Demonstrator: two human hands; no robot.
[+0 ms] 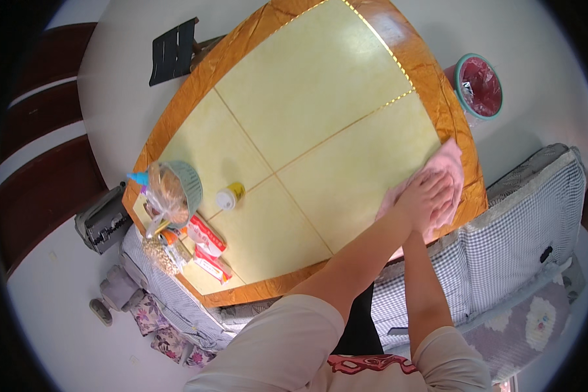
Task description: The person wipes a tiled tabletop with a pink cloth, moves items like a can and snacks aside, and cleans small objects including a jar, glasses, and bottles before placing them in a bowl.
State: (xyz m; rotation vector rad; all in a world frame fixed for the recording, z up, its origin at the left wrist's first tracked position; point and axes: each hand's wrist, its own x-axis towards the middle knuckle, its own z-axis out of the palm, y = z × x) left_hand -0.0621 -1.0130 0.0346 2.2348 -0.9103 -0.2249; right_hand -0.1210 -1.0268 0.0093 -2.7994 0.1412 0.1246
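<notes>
A pink cloth (443,159) lies bunched at the right corner of the table (318,132), over the yellow tiled top and its brown marbled border. My left hand (421,193) presses down on this cloth, its fingers stretched to the right. Close against it, my right hand (441,215) also bears on the cloth, partly covered by the left. My forearms cross near the wrists, left over right. Part of the cloth is hidden under my hands and arms. Well to the left stands a small white-capped bottle (230,196) with a yellow label.
A pale green basket (191,191) with bagged food sits at the table's left end, beside red-and-white packets (208,237) and a bag of nuts or beans (159,255). A lined bin (497,100) stands beyond the right edge. The checked sofa (421,304) borders the near side; a black folding stool (174,51) is opposite.
</notes>
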